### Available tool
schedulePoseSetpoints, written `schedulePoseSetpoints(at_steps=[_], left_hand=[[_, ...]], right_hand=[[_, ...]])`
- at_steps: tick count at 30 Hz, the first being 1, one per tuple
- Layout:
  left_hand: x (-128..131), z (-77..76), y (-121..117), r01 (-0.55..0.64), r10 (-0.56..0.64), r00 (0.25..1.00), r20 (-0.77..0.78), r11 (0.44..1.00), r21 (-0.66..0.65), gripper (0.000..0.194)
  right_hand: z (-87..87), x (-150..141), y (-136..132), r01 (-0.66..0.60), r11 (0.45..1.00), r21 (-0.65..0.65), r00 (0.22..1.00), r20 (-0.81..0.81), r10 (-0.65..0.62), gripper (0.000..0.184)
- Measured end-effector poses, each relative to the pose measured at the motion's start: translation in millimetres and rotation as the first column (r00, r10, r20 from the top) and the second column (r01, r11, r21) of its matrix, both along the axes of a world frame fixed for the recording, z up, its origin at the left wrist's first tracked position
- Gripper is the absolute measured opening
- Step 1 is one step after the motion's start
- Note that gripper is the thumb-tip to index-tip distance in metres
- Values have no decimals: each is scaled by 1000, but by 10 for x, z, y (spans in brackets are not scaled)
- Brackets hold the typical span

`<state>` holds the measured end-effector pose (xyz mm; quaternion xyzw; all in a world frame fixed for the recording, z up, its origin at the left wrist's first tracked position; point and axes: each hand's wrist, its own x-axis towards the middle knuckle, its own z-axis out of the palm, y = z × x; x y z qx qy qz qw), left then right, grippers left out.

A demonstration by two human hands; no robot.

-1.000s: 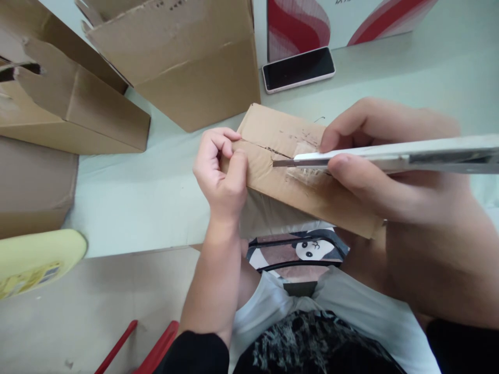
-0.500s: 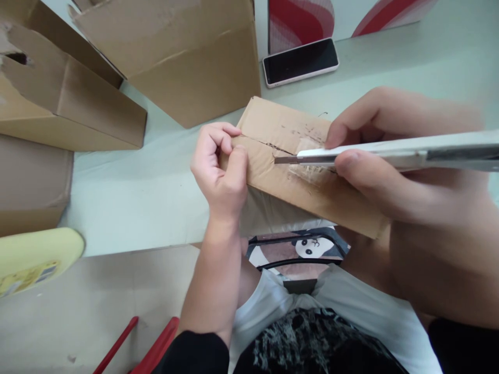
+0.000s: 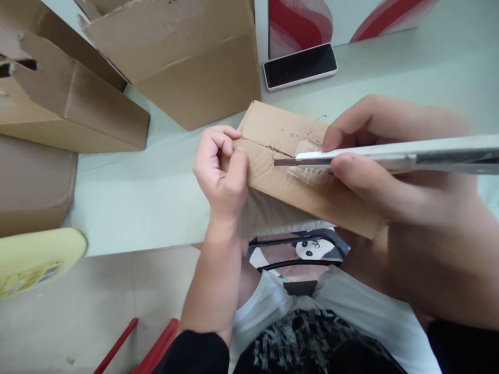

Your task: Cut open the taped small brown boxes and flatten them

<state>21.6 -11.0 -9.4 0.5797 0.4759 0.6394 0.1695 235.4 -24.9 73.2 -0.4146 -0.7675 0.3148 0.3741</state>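
Observation:
A small brown cardboard box (image 3: 268,122) lies tilted at the table's front edge, with a slit along its top and a patch of torn clear tape. My left hand (image 3: 222,169) grips the box's left end, fingers curled over its far corner and thumb on top. In my right hand (image 3: 374,156) is a white utility knife (image 3: 397,151), pinched between thumb and fingers. Its blade is out and points left, the tip over the box's top near the slit. Whether the blade touches the cardboard I cannot tell. My right hand covers part of the box's right end.
A phone (image 3: 300,67) lies behind the box, before a red and white carton (image 3: 304,26). Large cardboard boxes (image 3: 195,78) stand at the back and left. A pale yellow object (image 3: 42,259) juts in at the left edge. Below are a panda-print item (image 3: 312,248) and red bars (image 3: 156,348).
The view has shifted slightly. My right hand and the knife have moved a little to the left, while my left hand keeps its hold on the box.

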Motion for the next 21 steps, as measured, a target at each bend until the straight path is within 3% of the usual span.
schedulePoseSetpoints(at_steps=[21], left_hand=[[-10,-21,19,2,-2,1000,8,1000,26,29]], right_hand=[[-4,-15,-3,6,1000,14,1000,12,-6,6]])
